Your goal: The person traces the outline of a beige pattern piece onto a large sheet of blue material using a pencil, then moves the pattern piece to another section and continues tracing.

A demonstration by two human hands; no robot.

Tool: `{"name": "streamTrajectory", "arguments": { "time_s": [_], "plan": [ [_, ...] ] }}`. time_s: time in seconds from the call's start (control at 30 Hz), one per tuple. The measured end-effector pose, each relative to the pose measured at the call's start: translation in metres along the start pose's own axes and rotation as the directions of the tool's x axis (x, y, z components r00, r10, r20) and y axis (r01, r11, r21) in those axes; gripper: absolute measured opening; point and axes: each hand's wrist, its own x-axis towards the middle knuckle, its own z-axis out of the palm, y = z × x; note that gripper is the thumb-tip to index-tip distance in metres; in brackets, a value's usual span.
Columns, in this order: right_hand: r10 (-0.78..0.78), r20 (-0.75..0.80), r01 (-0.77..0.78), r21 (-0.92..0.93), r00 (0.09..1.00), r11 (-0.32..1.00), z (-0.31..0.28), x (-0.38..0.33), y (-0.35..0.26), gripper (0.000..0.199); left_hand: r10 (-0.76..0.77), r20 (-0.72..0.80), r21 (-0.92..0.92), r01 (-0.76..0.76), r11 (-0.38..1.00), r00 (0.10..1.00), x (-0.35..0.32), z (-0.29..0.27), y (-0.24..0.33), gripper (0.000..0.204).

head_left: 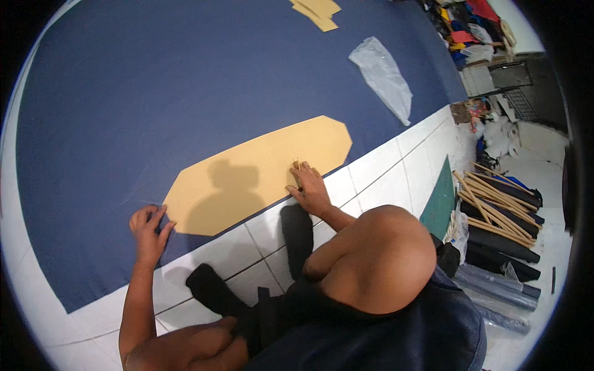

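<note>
A long tan card pattern piece (278, 145) with angled corners lies flat on a large dark blue cloth (124, 111), along its near edge. My left hand (148, 232) is at the piece's left end, thumb and fingers apart, fingertips on the cloth and the card's edge. Faint thread-like lines show on the cloth beside it. Toward the right end, my right hand (311, 190) rests on the card with its fingers spread. A tiny pale sliver shows at those fingertips, too small to make out. A head-shaped shadow falls across the card.
A crumpled clear plastic bag (383, 80) and more tan card pieces (317, 12) lie farther off on the cloth. White floor tiles (247, 244) run under my feet. At right are a green mat (438, 201), wooden sticks (495, 204), dark rolls (501, 290) and piled fabrics (473, 31).
</note>
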Motion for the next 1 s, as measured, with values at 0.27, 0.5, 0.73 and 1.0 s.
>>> {"name": "streamTrajectory", "arguments": {
  "time_s": [0.27, 0.5, 0.73, 1.0],
  "plan": [
    [0.276, 0.037, -0.274, -0.056, 0.960, 0.960, -0.016, -0.016, 0.025, 0.061, 0.001, 0.016, -0.004, -0.001, 1.000, 1.000, 0.005, 0.008, 0.011, 0.049],
    [0.224, 0.005, -0.223, -0.098, 0.975, 0.970, -0.010, -0.014, 0.041, 0.063, 0.013, 0.005, -0.031, -0.013, 0.999, 1.000, 0.009, 0.010, 0.011, 0.046],
    [0.211, 0.003, -0.210, -0.084, 0.977, 0.974, -0.005, -0.017, 0.038, 0.064, 0.050, -0.064, -0.021, -0.051, 0.998, 0.997, 0.002, 0.011, 0.007, 0.036],
    [0.233, 0.052, -0.226, -0.112, 0.971, 0.968, -0.005, -0.014, 0.027, 0.060, 0.001, -0.080, -0.056, -0.006, 0.998, 0.997, -0.003, 0.007, 0.005, 0.032]
  ]
}}
